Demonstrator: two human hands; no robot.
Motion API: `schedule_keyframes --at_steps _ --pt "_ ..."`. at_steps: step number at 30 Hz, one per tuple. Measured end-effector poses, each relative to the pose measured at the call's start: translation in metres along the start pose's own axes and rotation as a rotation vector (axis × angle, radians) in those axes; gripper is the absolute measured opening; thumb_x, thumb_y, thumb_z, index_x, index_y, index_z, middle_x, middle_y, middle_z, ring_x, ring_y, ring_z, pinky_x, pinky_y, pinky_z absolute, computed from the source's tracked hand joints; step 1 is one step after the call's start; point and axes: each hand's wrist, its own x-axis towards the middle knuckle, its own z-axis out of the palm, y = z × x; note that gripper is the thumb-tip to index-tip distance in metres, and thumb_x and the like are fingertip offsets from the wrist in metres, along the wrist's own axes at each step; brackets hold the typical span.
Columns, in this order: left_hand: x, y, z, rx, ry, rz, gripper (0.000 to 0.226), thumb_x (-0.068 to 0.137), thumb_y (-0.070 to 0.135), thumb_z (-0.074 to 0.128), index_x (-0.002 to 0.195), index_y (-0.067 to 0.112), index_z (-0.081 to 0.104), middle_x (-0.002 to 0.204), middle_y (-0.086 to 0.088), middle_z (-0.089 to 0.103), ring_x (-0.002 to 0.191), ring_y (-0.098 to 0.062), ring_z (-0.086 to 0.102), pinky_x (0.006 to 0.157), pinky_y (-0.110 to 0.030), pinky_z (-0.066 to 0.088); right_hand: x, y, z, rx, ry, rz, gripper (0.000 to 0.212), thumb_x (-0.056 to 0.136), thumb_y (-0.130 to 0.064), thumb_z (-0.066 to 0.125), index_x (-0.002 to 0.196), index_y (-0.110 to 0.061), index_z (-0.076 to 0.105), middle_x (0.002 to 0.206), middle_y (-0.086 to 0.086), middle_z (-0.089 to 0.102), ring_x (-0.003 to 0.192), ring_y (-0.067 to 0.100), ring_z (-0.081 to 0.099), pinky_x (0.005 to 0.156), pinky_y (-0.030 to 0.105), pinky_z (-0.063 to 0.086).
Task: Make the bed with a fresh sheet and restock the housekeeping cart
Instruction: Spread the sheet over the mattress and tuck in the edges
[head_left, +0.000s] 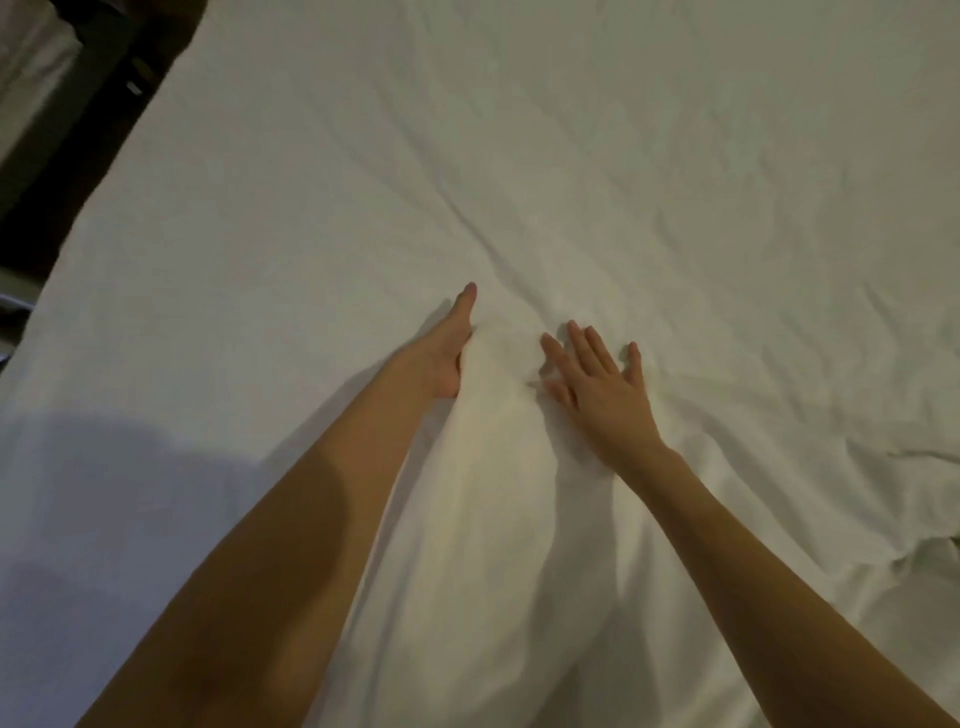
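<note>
No readable text, label, brand, number or sign appears anywhere in view. The wrinkled white cotton bed sheet (571, 182) carries no printing, and the dark furniture (93, 130) beyond the sheet's upper-left edge is too blurred to show any lettering.

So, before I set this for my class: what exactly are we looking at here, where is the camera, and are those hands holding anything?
There is no machine here. It is one picture from a camera worn on a person's head, looking down over their own bare arms. A white sheet covers the bed and is creased. The left hand lies on its edge against a raised fold of sheet; whether its fingers grip the cloth cannot be seen. The right hand lies flat with straight, spread fingers, holding nothing. Dark furniture shows at the upper left.
</note>
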Motion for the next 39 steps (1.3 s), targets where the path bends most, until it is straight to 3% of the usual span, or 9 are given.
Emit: schedule_keyframes --at_steps 6,8,10,17,23,26,29,33,39 --pt "0.014 0.013 0.014 0.177 0.037 -0.084 0.047 0.100 0.041 0.040 0.117 0.002 0.060 0.104 -0.012 0.066 0.097 -0.027 0.060 0.092 -0.037 0.046 0.002 -0.001 -0.002 0.055 0.036 0.098 0.086 0.079 -0.065 -0.024 0.150 -0.032 0.012 0.159 -0.001 0.010 0.147 0.017 0.007 0.115 0.050 0.002" --pt "0.011 0.010 0.016 0.178 0.014 -0.036 0.035 0.100 0.029 0.043 0.112 0.001 0.060 0.094 -0.013 0.065 0.084 -0.025 0.061 0.077 -0.030 0.050 0.002 -0.007 -0.006 0.080 0.025 0.123 0.091 0.077 -0.066 -0.027 0.151 -0.031 0.013 0.159 0.000 0.012 0.147 0.018 0.008 0.114 0.051 0.003" --pt "0.006 0.005 0.016 0.160 -0.014 0.029 0.034 0.099 0.030 0.046 0.111 0.000 0.059 0.094 -0.012 0.067 0.081 -0.022 0.065 0.065 -0.025 0.054 0.004 -0.012 -0.010 0.108 0.013 0.150 0.085 0.078 -0.065 -0.019 0.151 -0.031 0.010 0.159 -0.002 0.010 0.147 0.016 0.006 0.115 0.049 0.000" --pt "-0.030 0.043 -0.009 0.249 0.096 0.331 0.087 0.078 0.054 0.068 0.140 0.004 0.034 0.135 -0.007 0.050 0.118 -0.025 0.053 0.101 -0.046 0.044 0.024 -0.024 -0.046 0.164 0.125 0.170 0.081 0.084 -0.061 -0.004 0.148 -0.023 0.026 0.152 0.001 0.034 0.141 0.020 0.027 0.116 0.049 0.005" --pt "-0.061 0.126 -0.008 0.247 0.089 0.512 0.060 0.090 0.035 0.059 0.139 0.013 0.032 0.126 0.002 0.046 0.114 -0.016 0.046 0.097 -0.033 0.038 0.077 -0.038 -0.116 0.181 0.536 0.188 0.065 0.089 -0.062 0.026 0.123 -0.014 0.054 0.109 0.007 0.058 0.102 0.030 0.051 0.095 0.043 0.030" --pt "-0.044 0.140 -0.031 0.240 0.150 0.476 0.045 0.087 0.032 0.063 0.120 0.016 0.036 0.108 -0.004 0.056 0.096 -0.019 0.057 0.082 -0.032 0.046 0.108 -0.039 -0.127 0.142 0.439 0.200 0.066 0.088 -0.063 0.023 0.124 -0.017 0.054 0.116 0.009 0.053 0.108 0.030 0.044 0.094 0.042 0.024" --pt "-0.016 0.140 -0.050 0.259 0.157 0.380 0.088 0.067 0.047 0.072 0.136 0.008 0.036 0.124 -0.011 0.057 0.110 -0.028 0.058 0.095 -0.042 0.046 0.136 -0.024 -0.100 0.139 0.175 0.249 0.045 0.097 -0.049 0.033 0.120 -0.019 0.056 0.123 0.006 0.055 0.116 0.029 0.043 0.097 0.040 0.027" --pt "0.038 0.130 -0.073 0.244 0.151 0.299 0.100 0.043 0.056 0.075 0.130 0.014 0.049 0.118 -0.011 0.064 0.105 -0.031 0.062 0.099 -0.053 0.044 0.144 -0.015 -0.064 0.152 0.133 0.238 0.036 0.100 -0.039 0.035 0.084 -0.016 0.057 0.084 0.005 0.060 0.082 0.028 0.056 0.076 0.036 0.037" --pt "0.030 0.146 -0.069 0.171 0.108 0.224 0.036 0.082 0.032 0.064 0.103 0.003 0.064 0.094 -0.015 0.069 0.083 -0.029 0.066 0.077 -0.033 0.052 0.149 -0.028 -0.078 0.148 0.196 0.229 0.039 0.099 -0.046 0.034 0.076 -0.015 0.044 0.072 0.000 0.057 0.069 0.027 0.055 0.055 0.031 0.028"
